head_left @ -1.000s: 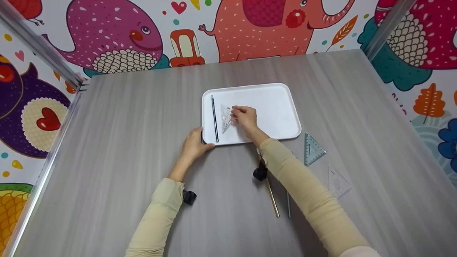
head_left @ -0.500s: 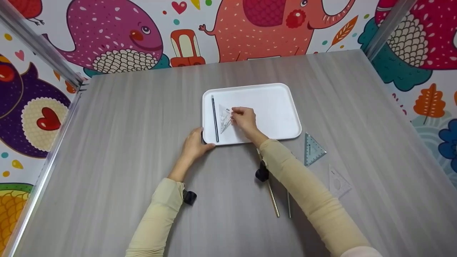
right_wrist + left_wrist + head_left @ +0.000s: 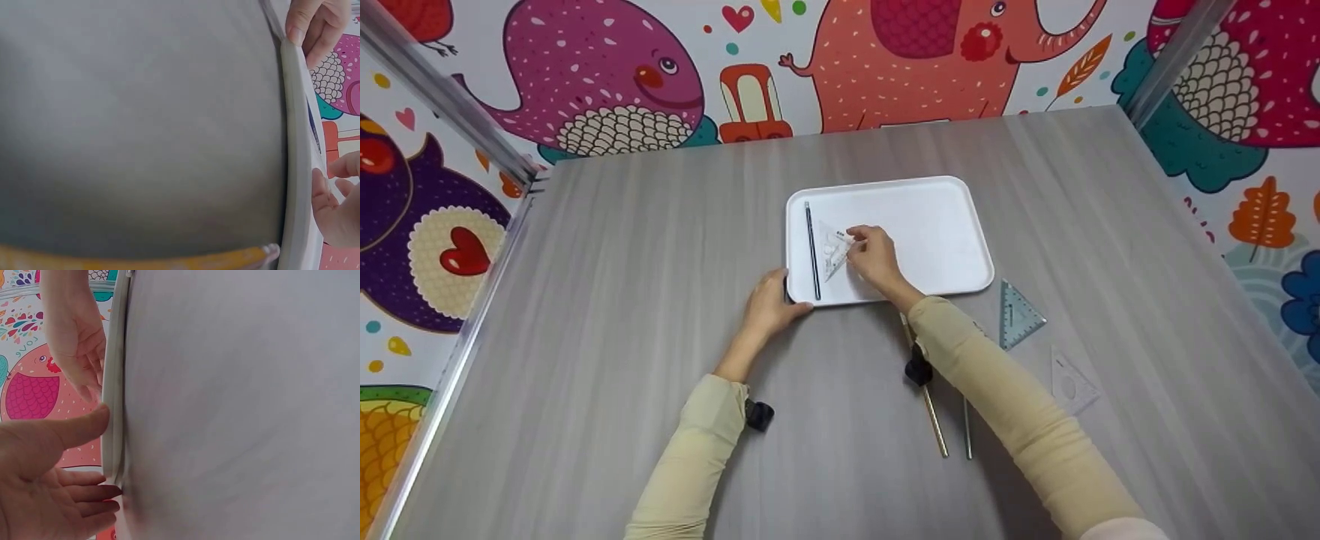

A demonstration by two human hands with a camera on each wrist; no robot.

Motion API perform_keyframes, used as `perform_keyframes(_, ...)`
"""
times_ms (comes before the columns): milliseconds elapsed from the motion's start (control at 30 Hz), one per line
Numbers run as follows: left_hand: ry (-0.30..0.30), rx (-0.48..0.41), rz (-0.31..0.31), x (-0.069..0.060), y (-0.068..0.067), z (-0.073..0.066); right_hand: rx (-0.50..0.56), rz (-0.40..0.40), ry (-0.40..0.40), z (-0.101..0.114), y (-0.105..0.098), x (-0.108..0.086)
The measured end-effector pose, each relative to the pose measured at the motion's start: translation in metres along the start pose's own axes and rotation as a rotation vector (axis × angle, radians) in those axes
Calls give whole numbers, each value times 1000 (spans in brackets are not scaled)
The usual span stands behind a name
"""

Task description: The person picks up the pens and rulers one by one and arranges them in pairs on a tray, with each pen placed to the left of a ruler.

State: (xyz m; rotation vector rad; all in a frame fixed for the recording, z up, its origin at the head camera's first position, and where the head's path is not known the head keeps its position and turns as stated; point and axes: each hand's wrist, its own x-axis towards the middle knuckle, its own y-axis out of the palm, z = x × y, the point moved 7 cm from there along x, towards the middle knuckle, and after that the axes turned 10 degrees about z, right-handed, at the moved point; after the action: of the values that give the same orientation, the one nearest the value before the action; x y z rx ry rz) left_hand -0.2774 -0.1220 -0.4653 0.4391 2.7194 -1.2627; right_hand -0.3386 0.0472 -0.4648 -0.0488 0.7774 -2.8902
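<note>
The white tray (image 3: pixel 922 214) holds a dark pencil (image 3: pixel 813 251) along its left side and a clear set square (image 3: pixel 832 251) just right of it. My left hand (image 3: pixel 767 304) grips the tray's near left corner; in the left wrist view my hand (image 3: pixel 50 478) has its thumb against the tray rim (image 3: pixel 115 382). Over the tray, my right hand (image 3: pixel 875 257) pinches the set square's right corner between thumb and fingers. A small clear edge shows at the fingertips of my right hand (image 3: pixel 340 208) in the right wrist view.
Right of the tray lie a bluish set square (image 3: pixel 1020 315) and another clear one (image 3: pixel 1071 384). A gold pencil (image 3: pixel 934 420) and a greenish one (image 3: pixel 967 431) lie partly under my right forearm. Patterned walls (image 3: pixel 915 75) border the table.
The clear set square shifted slightly left towards the dark pencil, then stayed nearly in place. My right hand and wrist moved a little; my left hand kept its hold on the tray.
</note>
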Motion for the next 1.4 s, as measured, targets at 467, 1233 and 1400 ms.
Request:
perform_keyframes(467,-18,10,8,0,2,0,-42,12,-53,-6,-21,-11)
perform_keyframes(1233,-3,10,8,0,0,-1,-673,270,-144,3,-32,-47)
perform_keyframes(1400,2,8,5,-1,0,-2,-700,283,-136,5,-34,-56)
